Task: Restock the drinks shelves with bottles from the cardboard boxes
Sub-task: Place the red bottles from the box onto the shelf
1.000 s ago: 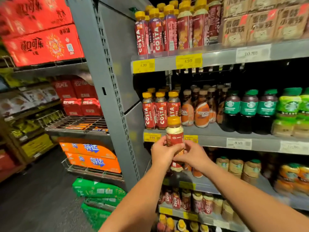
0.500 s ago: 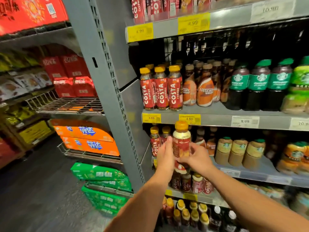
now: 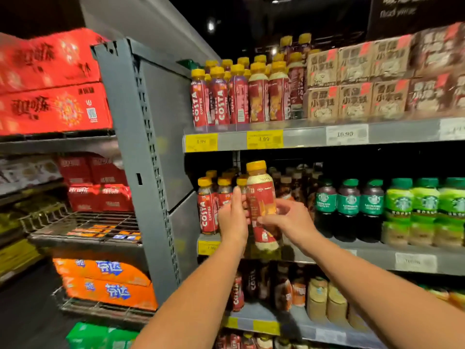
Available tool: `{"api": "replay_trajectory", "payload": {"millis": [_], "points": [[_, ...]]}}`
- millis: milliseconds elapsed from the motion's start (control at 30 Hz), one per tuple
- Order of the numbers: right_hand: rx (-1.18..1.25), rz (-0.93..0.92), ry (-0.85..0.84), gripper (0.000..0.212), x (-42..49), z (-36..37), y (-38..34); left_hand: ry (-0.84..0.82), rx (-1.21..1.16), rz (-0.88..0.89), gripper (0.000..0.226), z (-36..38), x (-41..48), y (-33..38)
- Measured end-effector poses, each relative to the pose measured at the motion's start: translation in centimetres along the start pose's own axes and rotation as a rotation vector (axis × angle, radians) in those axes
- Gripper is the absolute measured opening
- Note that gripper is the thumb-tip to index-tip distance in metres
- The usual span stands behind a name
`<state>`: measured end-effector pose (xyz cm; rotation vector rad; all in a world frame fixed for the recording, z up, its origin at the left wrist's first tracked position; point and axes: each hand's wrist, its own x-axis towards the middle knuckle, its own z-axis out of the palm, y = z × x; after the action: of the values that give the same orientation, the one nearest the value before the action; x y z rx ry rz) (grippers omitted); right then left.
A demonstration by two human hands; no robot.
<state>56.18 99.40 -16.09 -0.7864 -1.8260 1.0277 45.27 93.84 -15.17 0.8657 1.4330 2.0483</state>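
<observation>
- A person's left hand (image 3: 232, 217) and right hand (image 3: 289, 220) together hold a yellow-capped bottle (image 3: 261, 197) upright in front of a shop's drinks display.
- The left hand lies against the bottle's left side, its back to the camera and its fingers reaching up along the red label.
- The right hand grips the bottle from the other side, thumb and fingers closed round the middle of the label.
- The bottle stands between the two hands, its cap well above them and its pale base just below them, level with the front edge of the middle shelf (image 3: 377, 255).
- Just behind the left hand, red Costa Coffee bottles (image 3: 207, 210) with yellow caps line the front of that shelf.
- Beyond the right hand, on the same shelf, stand dark bottles with green caps (image 3: 349, 207), then light green bottles (image 3: 425, 210) farther out.
- Above both hands, the top shelf (image 3: 302, 138) carries more yellow-capped bottles (image 3: 219, 96) and stacked brown cartons (image 3: 357, 81); yellow price tags (image 3: 264, 139) sit on its edge.
- Well out from the left hand, past a grey upright (image 3: 141, 172), red cases (image 3: 50, 107) and orange cases (image 3: 105, 283) fill wire racks.
</observation>
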Motion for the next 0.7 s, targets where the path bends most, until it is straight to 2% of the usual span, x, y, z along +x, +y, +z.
{"api": "replay_trajectory", "payload": {"millis": [133,267,367,567,700], "points": [[0.027,-0.031,0.094,0.025,2.0,-3.0,-4.0,-0.017,-0.060,0.073,0.043,3.1,0.8,4.4],[0.065,-0.101,0.120,0.041,4.1,-5.6,-8.2,-0.034,-0.113,0.169,0.044,5.6,1.6,8.8],[0.124,-0.142,0.132,0.025,6.0,-6.9,-11.3,-0.068,-0.135,0.222,0.046,6.9,2.5,12.5],[0.121,-0.230,0.190,0.020,11.2,-7.4,-15.9,-0.146,-0.142,0.312,0.046,8.1,7.1,17.5],[0.093,-0.235,0.261,0.014,14.7,-6.7,-17.0,-0.206,-0.123,0.298,0.052,8.9,10.8,18.6]]}}
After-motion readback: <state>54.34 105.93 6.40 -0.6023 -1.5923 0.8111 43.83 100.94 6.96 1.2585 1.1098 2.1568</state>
